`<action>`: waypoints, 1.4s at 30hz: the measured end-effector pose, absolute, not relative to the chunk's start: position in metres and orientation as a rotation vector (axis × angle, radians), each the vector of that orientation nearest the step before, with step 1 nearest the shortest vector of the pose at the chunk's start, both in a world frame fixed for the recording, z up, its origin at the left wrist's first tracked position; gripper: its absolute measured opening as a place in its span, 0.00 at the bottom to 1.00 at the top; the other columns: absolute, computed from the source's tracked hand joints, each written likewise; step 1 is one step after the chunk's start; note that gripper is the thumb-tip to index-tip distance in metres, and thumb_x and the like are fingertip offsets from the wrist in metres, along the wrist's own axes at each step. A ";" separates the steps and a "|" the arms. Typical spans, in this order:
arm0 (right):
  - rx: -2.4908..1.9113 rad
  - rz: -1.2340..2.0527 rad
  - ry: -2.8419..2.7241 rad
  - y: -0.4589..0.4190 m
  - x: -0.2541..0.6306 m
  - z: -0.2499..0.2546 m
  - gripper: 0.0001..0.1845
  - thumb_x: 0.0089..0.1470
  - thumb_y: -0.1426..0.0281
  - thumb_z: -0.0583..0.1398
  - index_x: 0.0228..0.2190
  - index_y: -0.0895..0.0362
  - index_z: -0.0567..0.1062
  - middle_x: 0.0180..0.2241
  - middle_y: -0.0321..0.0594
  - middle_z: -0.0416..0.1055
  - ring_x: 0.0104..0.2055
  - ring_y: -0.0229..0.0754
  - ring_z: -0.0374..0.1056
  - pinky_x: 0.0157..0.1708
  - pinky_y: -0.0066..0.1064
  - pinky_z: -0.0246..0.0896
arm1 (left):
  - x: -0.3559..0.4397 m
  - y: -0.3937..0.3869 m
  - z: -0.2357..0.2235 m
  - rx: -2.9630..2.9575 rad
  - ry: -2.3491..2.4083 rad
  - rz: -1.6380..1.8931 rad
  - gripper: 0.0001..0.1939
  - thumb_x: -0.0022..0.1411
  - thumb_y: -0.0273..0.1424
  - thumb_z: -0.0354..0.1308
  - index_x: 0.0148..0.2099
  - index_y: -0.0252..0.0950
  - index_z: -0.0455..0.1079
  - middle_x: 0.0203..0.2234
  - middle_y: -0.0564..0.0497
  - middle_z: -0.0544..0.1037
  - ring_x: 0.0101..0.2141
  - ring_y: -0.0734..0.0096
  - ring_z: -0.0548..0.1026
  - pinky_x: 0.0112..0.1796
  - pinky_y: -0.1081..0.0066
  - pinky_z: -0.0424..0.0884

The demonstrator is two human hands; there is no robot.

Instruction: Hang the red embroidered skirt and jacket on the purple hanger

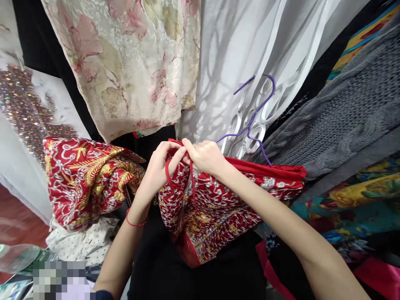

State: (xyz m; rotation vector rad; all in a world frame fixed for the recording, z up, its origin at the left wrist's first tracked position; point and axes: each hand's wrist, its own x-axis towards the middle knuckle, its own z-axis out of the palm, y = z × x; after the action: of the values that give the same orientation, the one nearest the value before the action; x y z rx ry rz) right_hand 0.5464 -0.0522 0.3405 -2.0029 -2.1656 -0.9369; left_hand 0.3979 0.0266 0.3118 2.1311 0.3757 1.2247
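Observation:
A red skirt (pixel 215 208) with silver and gold embroidery lies across my lap, its plain red waistband (pixel 265 167) toward the top. My left hand (pixel 164 166) pinches the left end of that waistband, with a thin red cord (pixel 168 173) looped by its fingers. Close against it, my right hand (pixel 204 156) is closed on the same edge, fingertips meeting those of the left. What exactly sits between the fingertips is hidden. A purple hanger (pixel 250 125) stands up behind the waistband, its lower part inside the skirt.
Another red embroidered garment (pixel 87 179) is at the left, above a white dotted cloth (pixel 84 241). Floral fabric (pixel 134 62) hangs ahead. A white scrolled frame (pixel 265 104) stands behind the hanger. Grey knitwear (pixel 343 91) hangs at right. A clear bottle (pixel 21 256) lies lower left.

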 end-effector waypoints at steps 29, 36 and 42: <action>-1.650 -1.188 -2.127 -0.047 0.568 0.317 0.19 0.71 0.69 0.44 0.43 0.63 0.73 0.22 0.39 0.71 0.24 0.38 0.61 0.28 0.34 0.41 | 0.428 -0.020 0.134 1.363 0.790 0.873 0.17 0.55 0.46 0.60 0.28 0.36 0.70 0.22 0.52 0.72 0.25 0.72 0.68 0.28 0.73 0.64; -1.599 -1.176 -2.061 -0.051 0.578 0.310 0.18 0.70 0.69 0.46 0.39 0.62 0.74 0.21 0.39 0.70 0.23 0.38 0.59 0.28 0.34 0.43 | 0.419 -0.032 0.148 1.143 0.754 0.922 0.14 0.50 0.42 0.66 0.32 0.36 0.75 0.29 0.51 0.77 0.32 0.71 0.74 0.39 0.72 0.71; -1.570 -1.230 -2.066 -0.051 0.579 0.310 0.18 0.69 0.72 0.47 0.37 0.62 0.74 0.19 0.38 0.68 0.22 0.38 0.58 0.27 0.34 0.42 | 0.417 -0.033 0.153 1.168 0.774 0.934 0.16 0.50 0.44 0.66 0.29 0.37 0.71 0.24 0.54 0.72 0.28 0.73 0.70 0.34 0.73 0.68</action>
State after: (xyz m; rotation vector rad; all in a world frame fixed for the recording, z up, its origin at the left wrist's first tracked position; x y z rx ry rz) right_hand 0.5788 -0.0505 0.3102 -1.5700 -2.0659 -1.2300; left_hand 0.4165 -0.0329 0.1535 1.1678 0.7744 0.9337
